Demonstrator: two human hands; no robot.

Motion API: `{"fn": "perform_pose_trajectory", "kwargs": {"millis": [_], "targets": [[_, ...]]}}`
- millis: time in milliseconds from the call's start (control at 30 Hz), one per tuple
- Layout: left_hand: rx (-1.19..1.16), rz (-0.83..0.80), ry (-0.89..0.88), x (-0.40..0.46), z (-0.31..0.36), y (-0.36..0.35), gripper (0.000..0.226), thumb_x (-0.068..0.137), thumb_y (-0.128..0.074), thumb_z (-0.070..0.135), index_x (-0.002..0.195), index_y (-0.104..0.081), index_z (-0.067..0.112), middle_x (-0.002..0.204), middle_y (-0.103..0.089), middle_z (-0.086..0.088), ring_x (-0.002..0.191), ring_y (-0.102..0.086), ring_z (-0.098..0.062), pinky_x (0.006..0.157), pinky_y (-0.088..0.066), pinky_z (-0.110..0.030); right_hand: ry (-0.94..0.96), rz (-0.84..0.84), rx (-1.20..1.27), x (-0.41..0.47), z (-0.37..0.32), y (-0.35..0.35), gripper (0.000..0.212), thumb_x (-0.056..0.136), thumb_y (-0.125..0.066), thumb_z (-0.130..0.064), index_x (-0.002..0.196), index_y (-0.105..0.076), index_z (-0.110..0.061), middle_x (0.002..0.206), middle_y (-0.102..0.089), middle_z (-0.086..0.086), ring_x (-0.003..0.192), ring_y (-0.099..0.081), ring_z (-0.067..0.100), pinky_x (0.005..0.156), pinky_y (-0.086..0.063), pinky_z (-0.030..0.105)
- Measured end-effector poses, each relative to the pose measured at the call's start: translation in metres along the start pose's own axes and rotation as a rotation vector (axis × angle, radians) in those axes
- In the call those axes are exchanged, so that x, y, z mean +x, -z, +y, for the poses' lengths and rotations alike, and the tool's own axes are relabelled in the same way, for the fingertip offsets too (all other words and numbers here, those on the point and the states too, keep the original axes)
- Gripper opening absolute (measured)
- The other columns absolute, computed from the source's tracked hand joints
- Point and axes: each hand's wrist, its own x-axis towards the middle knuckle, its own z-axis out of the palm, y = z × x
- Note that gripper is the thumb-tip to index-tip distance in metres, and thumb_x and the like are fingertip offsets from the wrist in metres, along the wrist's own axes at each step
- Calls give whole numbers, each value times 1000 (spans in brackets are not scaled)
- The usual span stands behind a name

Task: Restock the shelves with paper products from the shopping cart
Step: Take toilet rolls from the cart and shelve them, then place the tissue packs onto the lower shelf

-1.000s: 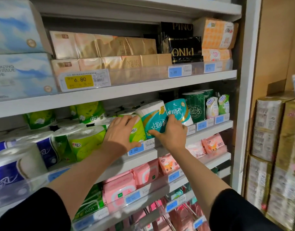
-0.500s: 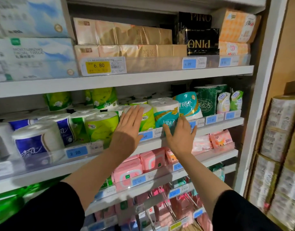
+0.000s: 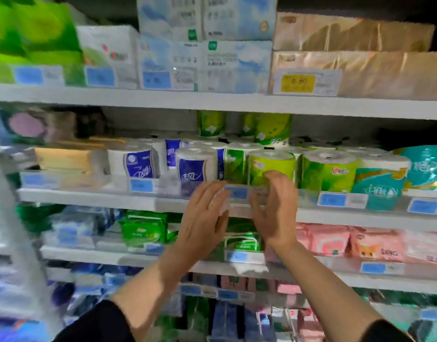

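Both hands are up in front of the middle shelf point(image 3: 89, 198) and neither one's holding anything. The left hand point(image 3: 203, 218) has its fingers straight and spread loose, palm toward the shelf edge; the right hand point(image 3: 274, 211) sits just beside it, fingers a bit curved but relaxed, nothing in them.

Right above the right hand's fingertips is a lime green toilet roll point(image 3: 271, 166), standing upright on the shelf. Can't tell if the fingers actually touch it, the picture's pretty smeared. To the right of that hand: another green roll point(image 3: 328, 171), then a teal roll point(image 3: 380, 178). Up and left of the left hand are the blue-and-white rolls point(image 3: 192, 166). A row of blue price tags point(image 3: 237, 192) along the clear shelf lip sits right between the two hands.

Below the hands there's a green wipes pack point(image 3: 143, 228) to the left and pink packs point(image 3: 336, 240) to the right. Way above are the light blue tissue boxes point(image 3: 205, 62) and tan tissue packs point(image 3: 355, 58) with a yellow tag point(image 3: 297, 82).

Versus half a second ago: the view has swung left, so the shelving's right end post and the stacked cartons are gone, and the hands have come closer together, off the teal rolls and over by the lime green one.
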Motion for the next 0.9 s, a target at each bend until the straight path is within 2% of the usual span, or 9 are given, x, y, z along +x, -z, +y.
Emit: {"fn": "perform_pose_trajectory", "kwargs": {"millis": [167, 300, 500, 600, 700, 800, 833, 900], "targets": [[69, 127, 159, -23, -64, 58, 33, 80, -62, 4, 113, -63, 2, 119, -58, -13, 112, -52, -29, 98, -43, -38, 111, -90, 109, 13, -78, -56, 38, 86, -54, -29, 111, -56, 0, 108, -60, 17, 100, -51, 30, 88, -39, 37], [123, 174, 238, -47, -127, 103, 34, 82, -60, 10, 115, -59, 4, 121, -53, -13, 115, -48, -27, 98, -42, -37, 123, -149, 160, 19, -139, -108, 44, 86, -55, -32, 116, -56, 0, 119, -59, 16, 112, -50, 30, 97, -39, 40], [255, 205, 357, -73, -220, 173, 44, 82, -53, 22, 119, -50, -1, 122, -50, -20, 114, -46, -33, 100, -37, -39, 135, -197, 153, 23, -214, -163, 44, 83, -60, -32, 114, -56, -1, 115, -58, 16, 107, -51, 30, 96, -36, 34], [253, 214, 408, -74, -258, 195, 51, 85, -51, 25, 127, -46, -5, 127, -47, -23, 118, -45, -34, 102, -39, -43, 181, -162, 121, 31, -243, -178, 46, 82, -61, -32, 117, -58, -2, 121, -57, 16, 112, -50, 29, 100, -35, 33], [198, 162, 470, -64, -286, 209, 61, 89, -55, 29, 137, -38, -4, 138, -42, -24, 127, -41, -36, 107, -36, -44, 254, -124, 65, 42, -262, -191, 43, 80, -70, -24, 116, -61, -3, 119, -60, 14, 112, -51, 25, 102, -35, 32], [81, 33, 570, -52, -305, 216, 72, 92, -62, 32, 146, -27, 0, 146, -38, -19, 134, -37, -32, 109, -36, -45, 256, -298, -94, 54, -276, -203, 52, 79, -73, -33, 122, -60, -8, 122, -61, 9, 119, -51, 27, 111, -31, 43], [29, -12, 610, -50, -311, 217, 76, 90, -64, 36, 146, -26, 2, 144, -40, -17, 132, -40, -31, 105, -39, -43, 235, -373, -137, 58, -280, -206, 56, 79, -72, -40, 125, -57, -11, 123, -61, 7, 121, -50, 26, 113, -25, 43], [-61, -76, 658, -45, -322, 216, 78, 82, -68, 46, 138, -33, 4, 128, -52, -13, 116, -52, -29, 87, -46, -37, 190, -510, -225, 67, -286, -212, 61, 81, -66, -56, 127, -51, -20, 124, -61, 1, 126, -46, 23, 118, -11, 41]]}}
